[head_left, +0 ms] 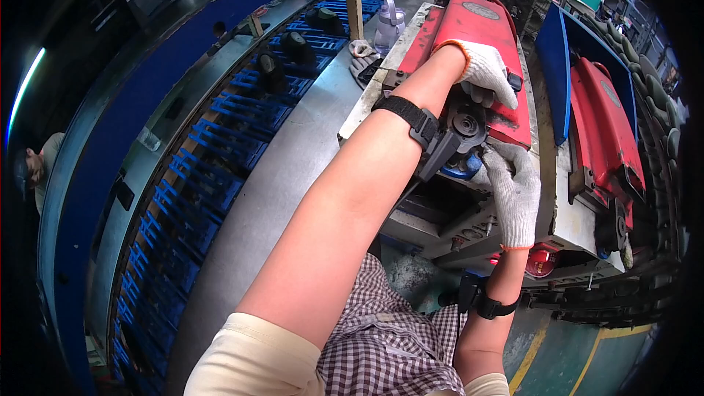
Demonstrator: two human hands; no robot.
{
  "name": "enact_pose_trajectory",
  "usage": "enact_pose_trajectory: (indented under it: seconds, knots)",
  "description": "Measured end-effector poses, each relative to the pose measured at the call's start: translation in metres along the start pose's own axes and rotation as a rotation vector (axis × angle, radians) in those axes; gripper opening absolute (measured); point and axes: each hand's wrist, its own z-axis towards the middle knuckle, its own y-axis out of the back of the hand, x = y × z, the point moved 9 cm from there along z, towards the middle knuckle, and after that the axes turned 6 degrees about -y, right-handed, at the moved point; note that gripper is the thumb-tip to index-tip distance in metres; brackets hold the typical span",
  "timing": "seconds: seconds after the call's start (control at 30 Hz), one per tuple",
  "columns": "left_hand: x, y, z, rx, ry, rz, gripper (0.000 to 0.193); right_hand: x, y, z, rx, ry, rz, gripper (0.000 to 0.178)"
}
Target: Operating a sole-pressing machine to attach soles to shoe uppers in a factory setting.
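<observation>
- Apron [374, 330] in dark-and-white check nearest, with pale sleeves at both elbows.
- Black straps [411, 119] buckled around both forearms.
- Right hand [515, 194], in a white knitted glove, has thumb and fingers bent with a narrow gap, fingertips at the round dark wheel [467, 125]; whether they grip anything cannot be told.
- That wheel sits between the hands, on the front of the red-covered machine [469, 18]; a blue part [463, 167] shows just below it.
- Left hand [485, 73], likewise gloved, is partly curled above the wheel, close to a black knob [515, 83]; its grip is hidden.
- An oval grey plate [481, 11] marks the red cover, its lettering too small to read.
- Metal counter [282, 132] left of the machine, a clear handled bottle [389, 26] beyond.
- Second red machine [605, 121] at right.
- Another person [51, 150] at far left.
</observation>
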Motion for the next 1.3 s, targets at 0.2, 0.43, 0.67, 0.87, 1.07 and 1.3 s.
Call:
enact_pose_trajectory:
  seconds: [0.2,0.43,0.67,0.87,1.07,1.3]
  knots:
    - [-0.002,-0.001,0.000,-0.001,-0.003,0.003,0.044,0.004,0.002,-0.001,0.004,-0.012,-0.017,0.031]
    - [0.000,-0.001,0.003,0.005,-0.011,0.003,0.044,0.002,0.003,-0.001,0.008,-0.007,-0.029,0.032]
    - [0.001,-0.001,0.003,-0.007,0.003,-0.005,0.044,0.000,0.004,0.000,-0.014,-0.017,-0.041,0.032]
    - [0.001,-0.001,0.001,0.000,-0.004,0.006,0.044,0.003,0.005,-0.001,-0.020,-0.001,-0.086,0.032]
    - [0.001,-0.001,0.002,0.004,0.001,0.014,0.045,-0.003,0.005,0.000,-0.021,-0.017,-0.077,0.034]
    - [0.000,0.000,0.001,0.003,0.002,0.015,0.044,-0.004,0.004,0.000,-0.019,-0.033,-0.082,0.034]
